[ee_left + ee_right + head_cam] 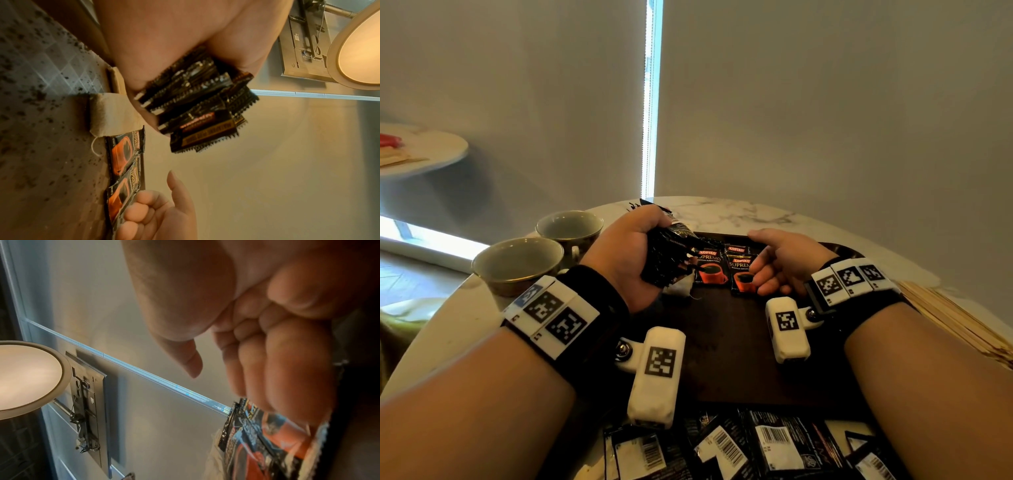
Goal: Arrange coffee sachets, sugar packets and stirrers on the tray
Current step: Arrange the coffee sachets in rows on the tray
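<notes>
Head view: the left hand [626, 253] gripped a stack [667, 260] of black sachets, fingers curled round it, at 10 o'clock over the dark tray [722, 342]. The right hand [787, 263] lay at 1 o'clock on the tray, thumb extended, fingers bent downward with their tips on the right one of two laid sachets [726, 270], which sat face up, side by side, along the tray's far edge at 12 o'clock. More sachets [739, 445], barcode side up, lay scattered at 6 o'clock by the tray's near edge. Two cups [541, 253] stood on the marble table [739, 212] at 9 o'clock; a bundle of wooden stirrers [955, 322] lay at 3 o'clock beside the tray.

Left wrist view: it alone showed the stack [197, 104] fanned out of the fist [164, 48], serrated ends free, and a teabag [111, 113] with string touching the end of the laid sachets [125, 162]; the right hand's fingers [144, 209] rested on the far sachet, nothing pinched.

Right wrist view: the fingers [277, 361] were bunched above a laid sachet [265, 439], the thumb apart; whether they pressed it could not be told here
</notes>
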